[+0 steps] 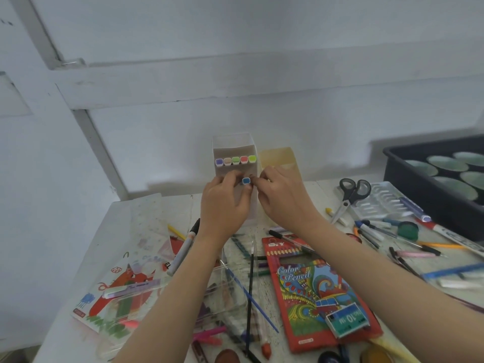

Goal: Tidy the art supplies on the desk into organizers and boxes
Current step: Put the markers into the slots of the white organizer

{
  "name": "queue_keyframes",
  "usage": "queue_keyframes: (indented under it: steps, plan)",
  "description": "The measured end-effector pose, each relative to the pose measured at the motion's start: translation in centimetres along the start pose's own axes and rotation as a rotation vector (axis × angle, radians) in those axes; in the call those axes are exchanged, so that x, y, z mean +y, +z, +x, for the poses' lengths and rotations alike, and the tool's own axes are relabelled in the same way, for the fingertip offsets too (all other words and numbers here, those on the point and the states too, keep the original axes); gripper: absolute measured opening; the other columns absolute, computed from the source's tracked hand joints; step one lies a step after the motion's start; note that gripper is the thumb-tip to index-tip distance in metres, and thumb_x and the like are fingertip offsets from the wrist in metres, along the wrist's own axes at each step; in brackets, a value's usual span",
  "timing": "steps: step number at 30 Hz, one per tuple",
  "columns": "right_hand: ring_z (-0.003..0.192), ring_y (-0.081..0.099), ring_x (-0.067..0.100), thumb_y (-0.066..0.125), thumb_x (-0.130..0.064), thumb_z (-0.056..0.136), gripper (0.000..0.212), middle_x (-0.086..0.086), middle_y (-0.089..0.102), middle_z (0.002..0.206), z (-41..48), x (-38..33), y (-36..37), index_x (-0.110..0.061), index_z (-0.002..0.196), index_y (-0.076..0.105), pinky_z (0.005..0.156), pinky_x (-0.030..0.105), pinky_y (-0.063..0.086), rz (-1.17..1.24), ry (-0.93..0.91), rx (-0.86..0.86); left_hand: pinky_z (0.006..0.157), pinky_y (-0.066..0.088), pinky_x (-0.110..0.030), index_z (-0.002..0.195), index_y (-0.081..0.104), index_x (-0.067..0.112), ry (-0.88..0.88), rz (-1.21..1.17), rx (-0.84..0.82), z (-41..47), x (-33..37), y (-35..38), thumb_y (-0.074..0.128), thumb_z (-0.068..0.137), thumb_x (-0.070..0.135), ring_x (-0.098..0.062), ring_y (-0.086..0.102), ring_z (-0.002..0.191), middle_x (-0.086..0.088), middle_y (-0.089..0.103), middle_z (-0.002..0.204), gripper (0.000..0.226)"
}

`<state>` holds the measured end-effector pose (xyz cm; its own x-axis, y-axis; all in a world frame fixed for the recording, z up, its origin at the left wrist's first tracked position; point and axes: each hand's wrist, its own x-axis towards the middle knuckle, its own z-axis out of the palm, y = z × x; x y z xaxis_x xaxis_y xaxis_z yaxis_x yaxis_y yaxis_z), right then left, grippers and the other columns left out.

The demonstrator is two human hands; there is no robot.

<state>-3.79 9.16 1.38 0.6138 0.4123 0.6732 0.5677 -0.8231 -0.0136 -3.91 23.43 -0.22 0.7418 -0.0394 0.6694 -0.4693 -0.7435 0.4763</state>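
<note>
Marker box (234, 146): clear, upright on the desk (320, 195), five coloured caps in a row.
Blue-capped marker (246, 181): at the box front, below that row.
Left hand (225, 203): grip pinching the marker, seemingly; fingertips blurred.
Right hand (285, 197): grip pinching its other side.

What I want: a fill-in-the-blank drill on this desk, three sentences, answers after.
The left hand and the right hand pinch a marker whose end cap is ____. Above it, ____ markers sit in a row in the clear box. The scissors right of the box have ____ handles.
Missing words: blue; five; black.
</note>
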Motion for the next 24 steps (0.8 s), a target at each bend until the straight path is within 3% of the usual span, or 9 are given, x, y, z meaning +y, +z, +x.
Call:
queue_keyframes:
  steps: [3, 8, 24]
  plan:
    - [0.068, 0.053, 0.025, 0.063, 0.003, 0.077, 0.019, 0.010, 0.059, 0.074, -0.1, 0.0, 0.0, -0.004, 0.094, 0.071, 0.058, 0.034, 0.043, -0.007, 0.010, -0.013, 0.072, 0.042, -0.029, 0.098, 0.064, 0.009, -0.057, -0.015, 0.026, 0.1, 0.2, 0.1, 0.055, 0.093, 0.022, -0.022, 0.060, 0.085, -0.006, 0.067, 0.093, 0.017]
    - [0.066, 0.052, 0.025, 0.064, 0.007, 0.073, 0.023, 0.010, 0.058, 0.072, -0.3, 0.0, -0.1, -0.002, 0.093, 0.070, 0.056, 0.035, 0.044, 0.010, 0.014, -0.013, 0.067, 0.040, -0.031, 0.085, 0.072, 0.007, -0.032, 0.150, 0.120, 0.3, 0.8, 0.3, 0.066, 0.085, 0.014, -0.029, 0.059, 0.076, -0.008, 0.070, 0.073, 0.010]
    - [0.068, 0.055, 0.028, 0.061, 0.008, 0.075, 0.030, 0.014, 0.061, 0.076, -0.6, -0.3, -0.6, 0.001, 0.103, 0.068, 0.056, 0.036, 0.046, 0.039, 0.021, -0.051, 0.058, 0.029, -0.026, 0.097, 0.074, 0.018, -0.203, 0.170, 0.103, 0.2, 1.3, 0.8, 0.054, 0.093, 0.026, -0.024, 0.054, 0.080, -0.007, 0.070, 0.081, 0.021]
